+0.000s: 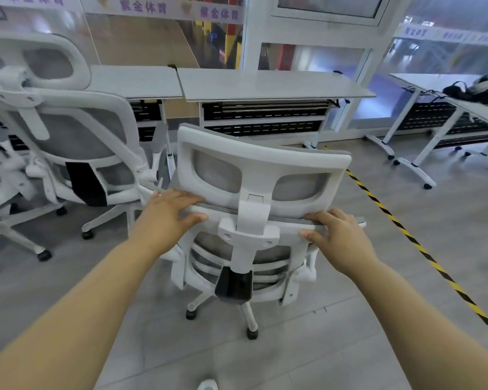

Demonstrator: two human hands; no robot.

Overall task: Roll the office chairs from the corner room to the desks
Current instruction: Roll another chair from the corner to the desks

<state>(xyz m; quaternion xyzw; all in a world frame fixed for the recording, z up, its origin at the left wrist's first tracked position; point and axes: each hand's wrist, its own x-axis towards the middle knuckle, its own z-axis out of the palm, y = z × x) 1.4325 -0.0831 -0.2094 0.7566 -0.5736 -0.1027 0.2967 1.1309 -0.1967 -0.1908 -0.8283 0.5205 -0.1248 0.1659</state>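
- The left hand (171, 213), just left of centre frame, is closed over the top edge of the chair (245, 220) back: fingers hooked over the rim, thumb pressed against its rear face.
- The right hand (335, 232), right of centre, grips the same top edge on the other side, fingers curled over it and thumb below.
- Both bare forearms run in from the lower corners of the frame to meet the chair.
- The chair fills the middle of the frame, seen from behind: white frame, grey mesh back, a headrest (262, 171) on a white post between the two hands, a dark block low on the spine.
- Its star base and castors (252, 333) stand on the grey floor (364, 319) at lower centre.
- The chair faces a grey-topped desk (273, 84) in the upper centre, near it but not tucked under.
- A second desk (135, 80) butts against that one on its left.
- At left of frame a second chair (76, 142) of the same kind stands before that desk, just beside the held one; part of a third chair (0, 175) shows at the far left edge.
- A yellow-and-black tape line (423, 249) runs diagonally across the floor on the right.
- At upper right, more desks (434, 80) stand well apart, with dark bags (473, 91) on top.
- Glass partitions (164, 38) with purple lettering cross the top of the frame.
- A white shoe tip (207, 385) shows at the bottom edge.
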